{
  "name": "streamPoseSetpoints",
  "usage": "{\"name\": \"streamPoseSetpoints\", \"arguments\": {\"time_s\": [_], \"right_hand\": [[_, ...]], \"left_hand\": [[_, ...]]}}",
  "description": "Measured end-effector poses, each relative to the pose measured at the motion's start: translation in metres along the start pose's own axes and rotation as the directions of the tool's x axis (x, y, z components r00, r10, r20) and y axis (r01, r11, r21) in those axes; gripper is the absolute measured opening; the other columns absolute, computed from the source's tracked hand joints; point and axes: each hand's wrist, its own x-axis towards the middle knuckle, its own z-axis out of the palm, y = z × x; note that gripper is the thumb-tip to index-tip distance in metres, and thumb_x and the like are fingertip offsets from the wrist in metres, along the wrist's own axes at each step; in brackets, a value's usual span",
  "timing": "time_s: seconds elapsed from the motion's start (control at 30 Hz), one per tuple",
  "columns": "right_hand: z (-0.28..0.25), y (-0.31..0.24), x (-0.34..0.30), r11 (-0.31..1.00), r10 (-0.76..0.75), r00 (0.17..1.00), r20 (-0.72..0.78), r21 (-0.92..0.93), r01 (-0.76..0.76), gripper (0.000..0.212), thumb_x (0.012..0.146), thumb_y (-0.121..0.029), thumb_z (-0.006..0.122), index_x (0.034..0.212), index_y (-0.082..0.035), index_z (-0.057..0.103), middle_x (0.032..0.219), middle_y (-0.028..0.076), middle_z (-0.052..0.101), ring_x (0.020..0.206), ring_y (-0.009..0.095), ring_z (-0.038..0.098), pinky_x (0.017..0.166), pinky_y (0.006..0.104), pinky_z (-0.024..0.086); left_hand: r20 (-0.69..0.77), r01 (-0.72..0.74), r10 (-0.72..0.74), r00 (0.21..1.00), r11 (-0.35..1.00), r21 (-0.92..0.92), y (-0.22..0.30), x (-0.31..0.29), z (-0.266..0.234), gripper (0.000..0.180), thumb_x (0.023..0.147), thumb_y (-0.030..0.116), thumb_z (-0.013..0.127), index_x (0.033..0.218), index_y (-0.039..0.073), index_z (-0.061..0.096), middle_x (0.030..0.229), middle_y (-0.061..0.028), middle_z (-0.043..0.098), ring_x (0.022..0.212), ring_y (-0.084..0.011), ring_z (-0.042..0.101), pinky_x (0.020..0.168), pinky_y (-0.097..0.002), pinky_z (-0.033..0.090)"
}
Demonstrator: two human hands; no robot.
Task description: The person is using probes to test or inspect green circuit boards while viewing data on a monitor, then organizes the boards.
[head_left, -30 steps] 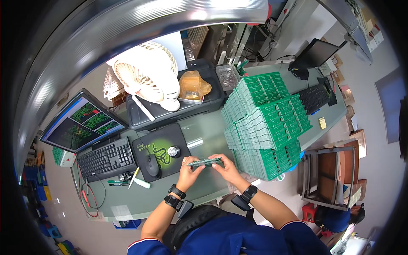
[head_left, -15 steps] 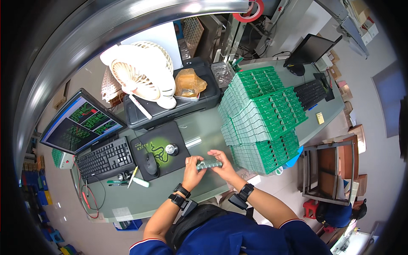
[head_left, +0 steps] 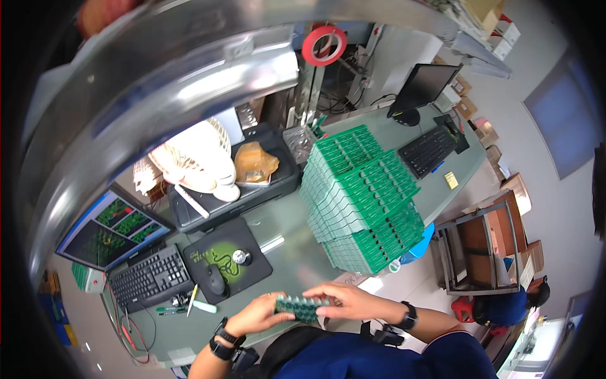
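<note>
Low in front of my body I hold a small green circuit board panel (head_left: 298,307) with rows of parts or cutouts across its face. My left hand (head_left: 257,314) grips its left end, thumb along the near edge. My right hand (head_left: 346,301) is closed on the right end, thumb on the face and fingers behind. Whether it is one panel or a few together, I cannot tell. Beyond my right hand rises a tall, stepped stack of green circuit board panels (head_left: 385,189) on the glass-topped desk (head_left: 284,278).
Left of my hands lie a mouse pad (head_left: 255,268) with a mouse (head_left: 216,281), a keyboard (head_left: 151,278), pens (head_left: 173,309) and a lit monitor (head_left: 107,230). Behind is a black printer (head_left: 252,199) bearing a white fan (head_left: 199,158). A curved metal lamp (head_left: 208,82) arches overhead. Another person (head_left: 511,303) sits far right.
Both hands have drawn the circuit board panel down and closer to my body, tilting it so its face shows. My view has shifted, with the overhead lamp now lower in the picture.
</note>
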Motion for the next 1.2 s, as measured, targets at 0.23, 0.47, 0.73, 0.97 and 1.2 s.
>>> {"name": "streamPoseSetpoints", "arguments": {"time_s": [0.23, 0.47, 0.73, 0.97, 1.2], "right_hand": [[-0.057, -0.101, -0.046, 0.971, -0.181, 0.908, -0.378, -0.213, 0.105, 0.029, 0.090, -0.020, 0.063, 0.112, -0.002, 0.060, 0.088, 0.007, 0.065, 0.070, 0.010, 0.062, 0.060, 0.0255, 0.049], [-0.163, -0.145, -0.020, 0.973, -0.187, 0.813, -0.552, 0.008, 0.230, 0.023, 0.092, -0.016, 0.060, 0.103, 0.004, 0.057, 0.077, 0.002, 0.061, 0.067, 0.008, 0.062, 0.057, 0.0228, 0.048], [-0.283, -0.084, 0.032, 0.966, -0.257, 0.858, -0.445, -0.134, 0.219, 0.022, 0.085, -0.015, 0.066, 0.096, 0.004, 0.063, 0.080, 0.006, 0.064, 0.072, 0.010, 0.058, 0.063, 0.0259, 0.045], [-0.317, -0.035, 0.054, 0.987, -0.161, 0.916, -0.367, -0.059, 0.150, 0.021, 0.080, -0.018, 0.069, 0.087, 0.001, 0.066, 0.076, 0.008, 0.066, 0.069, 0.016, 0.061, 0.062, 0.0316, 0.048], [-0.322, -0.022, 0.034, 0.782, -0.426, 0.808, -0.408, -0.615, 0.102, 0.024, 0.086, -0.028, 0.062, 0.089, -0.005, 0.059, 0.082, 0.007, 0.066, 0.075, 0.022, 0.064, 0.064, 0.0357, 0.048]], "left_hand": [[-0.100, 0.043, -0.073, 0.992, 0.961, -0.272, 0.119, 0.040, -0.072, 0.029, 0.084, 0.015, 0.073, 0.102, 0.002, 0.055, 0.096, -0.0016, 0.060, 0.088, -0.0072, 0.055, 0.077, -0.0252, 0.046], [-0.538, -0.302, -0.136, 0.832, 0.703, -0.644, 0.182, 0.120, -0.116, 0.029, 0.088, 0.005, 0.061, 0.115, 0.004, 0.050, 0.107, -0.0057, 0.062, 0.096, -0.0147, 0.061, 0.084, -0.0303, 0.051], [-0.488, -0.116, -0.260, 0.833, 0.781, -0.614, 0.142, 0.223, -0.158, 0.022, 0.091, 0.006, 0.059, 0.112, 0.002, 0.053, 0.103, -0.0072, 0.064, 0.093, -0.0157, 0.063, 0.083, -0.0339, 0.054], [-0.457, 0.093, -0.395, 0.797, 0.828, -0.553, 0.131, 0.252, -0.152, 0.024, 0.092, 0.006, 0.057, 0.115, -0.003, 0.052, 0.106, -0.0088, 0.063, 0.092, -0.0162, 0.063, 0.082, -0.0311, 0.054], [-0.512, 0.407, -0.421, 0.749, 0.902, -0.147, 0.121, 0.258, -0.141, 0.034, 0.088, 0.010, 0.064, 0.119, -0.001, 0.056, 0.097, -0.0047, 0.063, 0.077, -0.0058, 0.056, 0.067, -0.0208, 0.044]]}}
